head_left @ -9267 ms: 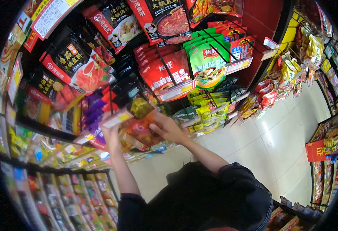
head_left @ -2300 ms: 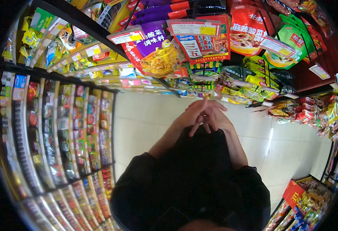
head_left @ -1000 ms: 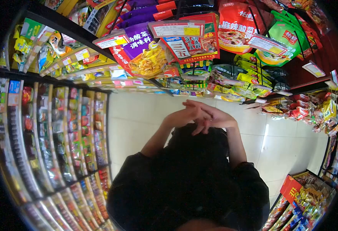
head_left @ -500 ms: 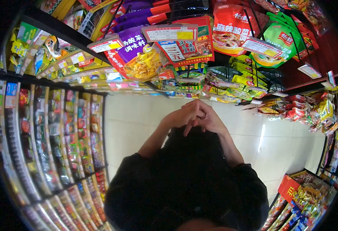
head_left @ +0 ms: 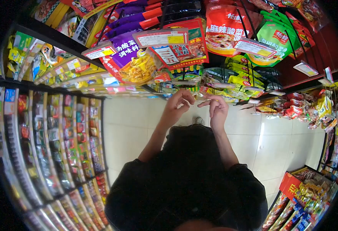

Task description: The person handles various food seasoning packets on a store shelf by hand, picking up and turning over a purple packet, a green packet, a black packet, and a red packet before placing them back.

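Observation:
Both hands are raised over the floor, close to the lower hanging packets, with a small gap between them. My left hand (head_left: 179,104) has curled fingers, the thumb and a finger bent toward each other with space between, and nothing visible in it. On the other side, my right hand (head_left: 216,107) has some fingers stretched out and others bent, also holding nothing visible. Above them hang a purple packet (head_left: 128,57), a red and white packet (head_left: 182,50), a red packet (head_left: 224,32) and a green packet (head_left: 276,42). Neither hand clearly touches a packet.
Shelves of packaged goods (head_left: 53,134) run along the left side. Price tags (head_left: 255,47) jut out on hooks before the packets. At the lower right stands a display bin (head_left: 290,184) with a red panel. Pale floor tiles (head_left: 242,154) lie below, with a shoe (head_left: 198,121) near the hands.
The hands were clasped together and have come apart, moving to either side. Their fingers have partly opened. The view has shifted slightly, and a shoe now shows between the arms.

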Demonstrator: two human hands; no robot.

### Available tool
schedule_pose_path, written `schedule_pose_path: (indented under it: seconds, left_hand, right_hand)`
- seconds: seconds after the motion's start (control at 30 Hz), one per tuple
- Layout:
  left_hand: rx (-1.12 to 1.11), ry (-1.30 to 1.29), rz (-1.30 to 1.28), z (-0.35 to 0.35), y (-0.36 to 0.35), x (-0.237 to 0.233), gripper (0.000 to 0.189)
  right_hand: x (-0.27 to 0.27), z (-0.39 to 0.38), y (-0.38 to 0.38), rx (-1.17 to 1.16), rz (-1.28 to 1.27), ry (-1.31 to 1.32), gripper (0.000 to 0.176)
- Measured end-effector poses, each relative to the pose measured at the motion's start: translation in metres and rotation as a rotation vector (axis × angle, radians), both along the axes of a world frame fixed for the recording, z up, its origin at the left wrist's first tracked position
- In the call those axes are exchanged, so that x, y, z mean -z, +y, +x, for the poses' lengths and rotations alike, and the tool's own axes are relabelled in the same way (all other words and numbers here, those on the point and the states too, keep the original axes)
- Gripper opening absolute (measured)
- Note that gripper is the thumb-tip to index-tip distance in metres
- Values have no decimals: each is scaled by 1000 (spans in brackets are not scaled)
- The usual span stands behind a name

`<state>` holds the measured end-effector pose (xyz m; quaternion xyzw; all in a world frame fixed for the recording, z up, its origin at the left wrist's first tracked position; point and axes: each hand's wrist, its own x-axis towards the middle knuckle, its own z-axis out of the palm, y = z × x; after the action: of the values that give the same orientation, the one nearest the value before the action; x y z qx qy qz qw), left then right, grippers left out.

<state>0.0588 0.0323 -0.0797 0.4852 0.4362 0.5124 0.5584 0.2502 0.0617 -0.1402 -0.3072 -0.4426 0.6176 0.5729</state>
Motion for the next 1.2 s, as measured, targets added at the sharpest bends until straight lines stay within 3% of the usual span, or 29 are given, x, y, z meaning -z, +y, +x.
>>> schedule_pose_path:
  seconds: [0.2,0.3,0.37,0.43,0.47,0.6,0.7,0.73,0.8,0.83,0.87,0.93,1.03,1.2]
  left_hand:
    - [33,-39,-51,5,-6,9,29]
    - [21,-21,-55,5,-7,12,26]
    - [-11,-6,-42,7,-7,14,20]
    - [-70,35,-19,10,-5,15,15]
    - [-115,68,-5,12,-3,14,14]
    - [-143,106,110,19,6,14,29]
    - [128,260,345,26,14,8,45]
    - [235,171,249,36,10,-8,43]
    - [417,168,94,43,5,-5,57]
    - [535,168,-26,41,5,-3,63]
    - [486,210,8,43,4,-4,69]
    - [390,295,79,49,2,-8,85]
    - [279,421,244,55,1,4,89]
    - [147,357,261,60,-3,-7,72]
  right_hand:
    - [3,0,3,189,58,130,32]
    - [13,10,7,84,21,206,24]
    - [10,10,5,28,-82,129,20]
    - [-37,-8,2,41,-215,-78,19]
    - [-26,-8,4,-139,-114,14,41]
    - [-29,3,3,-702,77,-192,86]
    - [-44,1,-6,-1046,11,-181,111]
    - [-2,5,-13,-955,36,-163,94]
    - [96,15,-28,-680,71,-203,68]
    - [108,17,-35,-561,85,-210,60]
    - [119,19,-43,-442,98,-222,53]
    - [118,16,-48,-333,97,-257,53]
    - [104,12,-51,-321,78,-303,52]
    - [63,10,-46,-448,60,-395,52]
